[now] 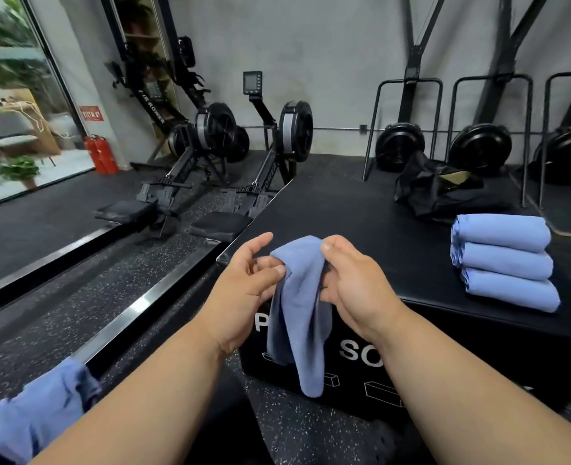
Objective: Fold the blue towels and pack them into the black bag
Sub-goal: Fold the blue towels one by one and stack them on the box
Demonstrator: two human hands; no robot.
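Loose blue towel pile point(32, 427), both hands' fingers point(279, 270) pinching one towel point(302, 313), three folded towels point(505, 261), one black bag point(435, 186)

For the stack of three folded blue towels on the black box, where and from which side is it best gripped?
Probably take the stack of three folded blue towels by its two short ends, one hand each side, fingers under the bottom towel. The rounded folds face the camera; the layered edges on the left would splay if pinched.

towel stack point(505, 263) on counter point(344, 209), right | bag point(435, 186) behind stack | unfolded towels point(39, 417) on floor, near left | rowing machines point(210, 156) beyond counter, left
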